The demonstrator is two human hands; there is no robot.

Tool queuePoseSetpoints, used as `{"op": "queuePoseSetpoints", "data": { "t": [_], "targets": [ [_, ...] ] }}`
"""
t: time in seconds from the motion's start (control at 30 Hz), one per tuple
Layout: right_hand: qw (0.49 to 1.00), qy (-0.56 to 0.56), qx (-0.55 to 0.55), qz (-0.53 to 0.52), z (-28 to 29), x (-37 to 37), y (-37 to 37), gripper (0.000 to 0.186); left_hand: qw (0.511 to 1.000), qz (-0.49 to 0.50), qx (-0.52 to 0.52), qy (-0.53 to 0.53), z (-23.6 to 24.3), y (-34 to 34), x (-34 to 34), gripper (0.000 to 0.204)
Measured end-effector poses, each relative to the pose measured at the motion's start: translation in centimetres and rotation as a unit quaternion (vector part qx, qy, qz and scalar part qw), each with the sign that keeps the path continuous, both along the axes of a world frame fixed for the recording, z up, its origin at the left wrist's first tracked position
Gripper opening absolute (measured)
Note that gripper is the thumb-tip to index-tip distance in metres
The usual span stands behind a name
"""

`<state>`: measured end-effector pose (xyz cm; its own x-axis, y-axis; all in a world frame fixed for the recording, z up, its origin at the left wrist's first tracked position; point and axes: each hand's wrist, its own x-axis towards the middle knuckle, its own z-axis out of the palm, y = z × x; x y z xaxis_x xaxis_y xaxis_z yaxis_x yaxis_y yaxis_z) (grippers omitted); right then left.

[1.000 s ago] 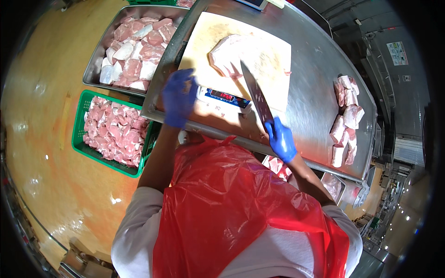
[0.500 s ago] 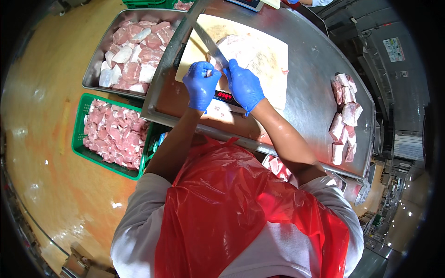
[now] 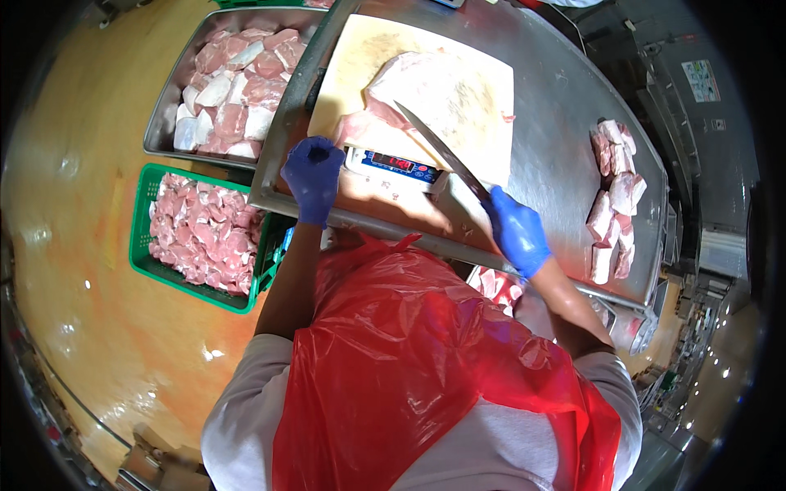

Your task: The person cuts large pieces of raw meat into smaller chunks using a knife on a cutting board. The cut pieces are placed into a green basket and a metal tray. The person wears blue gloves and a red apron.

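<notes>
My right hand (image 3: 516, 229), in a blue glove, is closed round the handle of a long knife (image 3: 446, 153). The blade points up and left, its tip over the large piece of pale meat (image 3: 434, 90) on the white cutting board (image 3: 344, 69). A pinker flap (image 3: 368, 129) of meat reaches toward the board's near left part. At the board's near edge shows a digital scale (image 3: 391, 164) with a lit red display. My left hand (image 3: 313, 180), also gloved blue, is curled into a loose fist left of the scale, apart from the meat; what it holds, if anything, is hidden.
A steel tray (image 3: 155, 123) of meat pieces sits left of the steel table (image 3: 557, 106). Below it, a green crate (image 3: 141, 221) holds small meat chunks. Several meat strips (image 3: 614, 204) lie on the table's right side. More meat (image 3: 494, 286) shows below the near edge.
Both hands have moved apart and away from the meat: the left one down and left, the right one down and right with the knife. The scale and the meat's near part are now uncovered.
</notes>
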<state>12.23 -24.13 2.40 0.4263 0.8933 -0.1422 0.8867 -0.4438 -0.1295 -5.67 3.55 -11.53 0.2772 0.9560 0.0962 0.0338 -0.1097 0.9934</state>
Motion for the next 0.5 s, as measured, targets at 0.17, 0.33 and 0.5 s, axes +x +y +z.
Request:
{"op": "queuePoseSetpoints", "data": {
  "t": [0.17, 0.33, 0.5],
  "targets": [
    [0.99, 0.049, 0.13, -0.007, -2.5, -2.7, 9.8, 0.02, 0.993, -0.028, 0.078, 0.084, 3.2, 0.1, 1.0, 0.01],
    [0.999, 0.052, 0.012, 0.009, -1.9, -2.0, 14.2, 0.03, 0.999, -0.044, -0.008, -0.009, 2.6, 1.8, 0.6, 0.009],
    [0.994, 0.026, -0.104, 0.014, 0.8, -0.3, 4.1, 0.028, 0.994, 0.031, 0.095, 0.041, 0.1, 5.1, -5.8, 0.01]
  ]
}}
